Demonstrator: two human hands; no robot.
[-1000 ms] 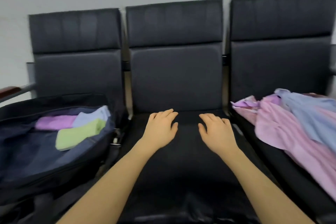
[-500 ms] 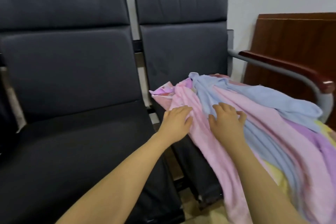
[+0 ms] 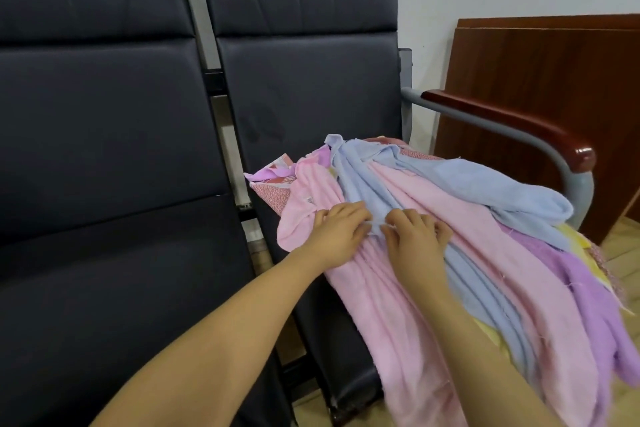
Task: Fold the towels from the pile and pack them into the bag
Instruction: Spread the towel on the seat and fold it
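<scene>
A loose pile of towels (image 3: 519, 253) in pink, light blue, purple and yellow covers the right-hand seat and hangs over its front edge. My left hand (image 3: 337, 234) lies on the pink towel (image 3: 398, 315), its fingertips curled into a strip of the blue towel (image 3: 356, 191). My right hand (image 3: 415, 239) sits just beside it, fingers bent and pinching the same blue strip, which is bunched between the two hands. The bag is out of view.
A black padded seat (image 3: 121, 270) lies to the left of the pile. A grey metal armrest with a dark red wooden top (image 3: 512, 125) borders the pile on the right. A brown wooden panel (image 3: 554, 97) stands behind it.
The view swung right, from the middle seat and the bag to the towel pile. Both hands moved from the bare seat onto the pile, and their fingers have since curled into the blue towel.
</scene>
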